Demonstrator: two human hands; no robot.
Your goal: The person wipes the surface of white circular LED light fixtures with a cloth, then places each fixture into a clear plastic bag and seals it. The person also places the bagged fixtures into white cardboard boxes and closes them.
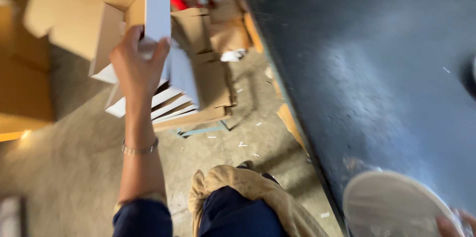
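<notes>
Left hand (pixel 136 63) grips white flat box (pixel 157 3); right hand (pixel 453 223) on round plate (pixel 391 204).

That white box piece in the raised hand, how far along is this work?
Done: nothing finished shows. In hand: the left hand grips a flat white box piece lifted off the stack of white sheets on the floor; the right hand touches a round white disc on the dark table. Left: many sheets remain stacked.
</notes>
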